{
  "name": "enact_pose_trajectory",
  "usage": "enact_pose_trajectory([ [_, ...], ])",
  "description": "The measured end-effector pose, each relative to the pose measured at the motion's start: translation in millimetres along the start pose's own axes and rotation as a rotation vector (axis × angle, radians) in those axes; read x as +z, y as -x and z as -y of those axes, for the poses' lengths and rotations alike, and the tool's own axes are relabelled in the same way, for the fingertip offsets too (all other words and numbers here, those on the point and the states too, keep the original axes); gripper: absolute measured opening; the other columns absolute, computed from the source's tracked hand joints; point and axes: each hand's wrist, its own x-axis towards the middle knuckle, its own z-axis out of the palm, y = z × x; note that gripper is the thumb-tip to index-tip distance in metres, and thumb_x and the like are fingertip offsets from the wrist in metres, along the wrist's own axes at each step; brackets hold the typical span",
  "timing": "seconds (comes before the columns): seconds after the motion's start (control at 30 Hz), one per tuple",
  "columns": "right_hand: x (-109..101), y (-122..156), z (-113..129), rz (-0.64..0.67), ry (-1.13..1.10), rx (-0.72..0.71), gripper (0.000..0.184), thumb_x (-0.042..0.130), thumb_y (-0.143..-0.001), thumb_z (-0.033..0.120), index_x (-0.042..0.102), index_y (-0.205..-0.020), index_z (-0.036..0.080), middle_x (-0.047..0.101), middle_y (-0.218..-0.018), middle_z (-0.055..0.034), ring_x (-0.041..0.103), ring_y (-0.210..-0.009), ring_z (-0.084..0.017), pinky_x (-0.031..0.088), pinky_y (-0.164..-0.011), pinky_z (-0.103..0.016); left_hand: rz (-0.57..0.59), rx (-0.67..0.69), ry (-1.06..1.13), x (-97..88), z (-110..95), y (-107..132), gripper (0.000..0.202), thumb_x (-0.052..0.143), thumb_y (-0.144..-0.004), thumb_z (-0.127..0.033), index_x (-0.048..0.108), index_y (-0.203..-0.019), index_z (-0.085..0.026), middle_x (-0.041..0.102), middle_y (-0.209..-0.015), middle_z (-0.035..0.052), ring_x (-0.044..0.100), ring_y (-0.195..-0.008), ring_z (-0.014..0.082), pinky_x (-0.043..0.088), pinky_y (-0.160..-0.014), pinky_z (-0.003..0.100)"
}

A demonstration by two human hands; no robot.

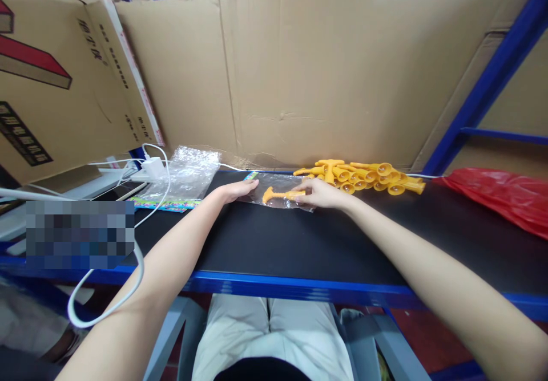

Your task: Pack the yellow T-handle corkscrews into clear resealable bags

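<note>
A clear plastic bag (252,197) with a colourful printed end lies on the black tabletop in front of me. My left hand (240,190) holds its left end, fingers on the edge near the print. A yellow hammer-shaped plastic toy (274,195) lies at the bag, its T-shaped head towards the left. The fingers of my right hand (322,193) are closed around the toy's right end. Whether the toy is inside the bag or on top of it I cannot tell. Just behind my right hand is a pile of similar yellow toys (370,174) with flared, cup-like ends.
More clear bags (188,170) with printed strips lie at the left, beside a white plug (153,167) and looping white cable (141,261). A red plastic bag (500,195) sits at the right. Cardboard (317,73) walls the back; a blue rail (299,286) edges the front.
</note>
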Motion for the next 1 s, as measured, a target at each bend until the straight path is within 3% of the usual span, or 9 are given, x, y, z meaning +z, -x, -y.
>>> enact_pose_trajectory([
  [0.2, 8, -1, 11, -0.024, -0.010, 0.076, 0.045, 0.062, -0.072, 0.031, 0.061, -0.114, 0.016, 0.065, -0.103, -0.0082, 0.060, -0.088, -0.019, 0.047, -0.080, -0.030, 0.035, -0.056, 0.142, 3.5, -2, -4, 0.063, 0.012, -0.088, -0.054, 0.018, -0.140, -0.020, 0.027, -0.145, 0.0011, 0.031, -0.130, 0.0130, 0.030, -0.104, 0.029],
  [0.37, 18, -3, 9, 0.054, -0.350, 0.055, 0.056, 0.064, -0.071, 0.026, 0.050, -0.124, 0.016, 0.062, -0.111, -0.0091, 0.059, -0.098, -0.019, 0.046, -0.088, -0.033, 0.086, -0.046, 0.232, -2.7, -4, -1, 0.071, 0.004, -0.084, -0.063, 0.014, -0.141, -0.020, 0.028, -0.145, 0.0002, 0.033, -0.129, 0.0139, 0.033, -0.103, 0.027],
  [0.47, 26, -7, 4, 0.047, -0.568, 0.058, 0.053, 0.061, -0.073, 0.017, 0.048, -0.124, 0.016, 0.056, -0.122, -0.0102, 0.055, -0.107, -0.017, 0.044, -0.093, -0.031, 0.092, -0.039, 0.175, -8.9, -6, 4, 0.074, -0.007, -0.081, -0.064, 0.008, -0.141, -0.023, 0.025, -0.146, -0.0011, 0.030, -0.130, 0.0136, 0.032, -0.103, 0.028],
  [0.57, 29, -8, 2, 0.082, -0.668, 0.052, 0.048, 0.058, -0.075, 0.015, 0.049, -0.122, 0.016, 0.057, -0.120, -0.0106, 0.055, -0.107, -0.016, 0.043, -0.095, -0.032, 0.068, -0.042, 0.059, -13.8, -8, 6, 0.078, -0.014, -0.078, -0.064, 0.007, -0.142, -0.025, 0.018, -0.148, -0.0013, 0.028, -0.131, 0.0145, 0.030, -0.104, 0.032],
  [0.7, 27, -7, 5, 0.111, -0.665, 0.041, 0.040, 0.058, -0.076, 0.018, 0.054, -0.117, 0.019, 0.060, -0.116, -0.0070, 0.057, -0.105, -0.016, 0.042, -0.096, -0.034, 0.010, -0.064, -0.059, -16.1, -7, 4, 0.080, -0.014, -0.076, -0.066, 0.011, -0.141, -0.026, 0.010, -0.149, -0.0019, 0.021, -0.134, 0.0160, 0.027, -0.105, 0.034],
  [1.0, 24, -8, 11, 0.005, -0.452, 0.086, 0.026, 0.060, -0.074, 0.020, 0.064, -0.100, 0.018, 0.067, -0.099, -0.0049, 0.061, -0.094, -0.016, 0.044, -0.091, -0.032, -0.040, -0.137, 0.025, -12.3, -1, -1, 0.078, 0.000, -0.078, -0.070, 0.017, -0.140, -0.025, 0.007, -0.149, 0.0006, 0.012, -0.136, 0.0183, 0.027, -0.105, 0.035],
])
